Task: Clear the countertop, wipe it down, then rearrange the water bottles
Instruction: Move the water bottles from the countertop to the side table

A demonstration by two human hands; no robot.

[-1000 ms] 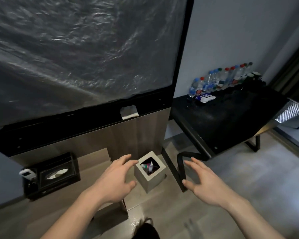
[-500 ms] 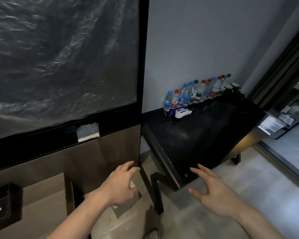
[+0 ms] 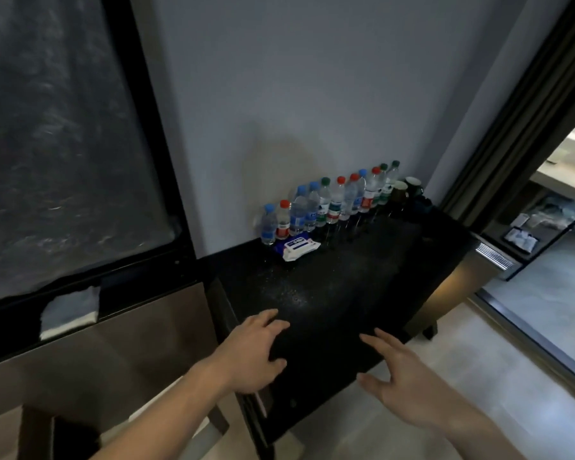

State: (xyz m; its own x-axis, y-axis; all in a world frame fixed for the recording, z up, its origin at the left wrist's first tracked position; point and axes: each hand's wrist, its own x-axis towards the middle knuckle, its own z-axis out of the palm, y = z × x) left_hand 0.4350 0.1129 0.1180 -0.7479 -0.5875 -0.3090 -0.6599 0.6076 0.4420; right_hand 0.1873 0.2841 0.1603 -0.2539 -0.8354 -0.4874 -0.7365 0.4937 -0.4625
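A black speckled tabletop stands against a grey wall. Water bottles line its far edge toward 1 o'clock, a wet-wipes pack just before them and two dark mugs at the row's right end. Left hand and right hand hover released, fingers spread, at 6 o'clock, grasping nothing.
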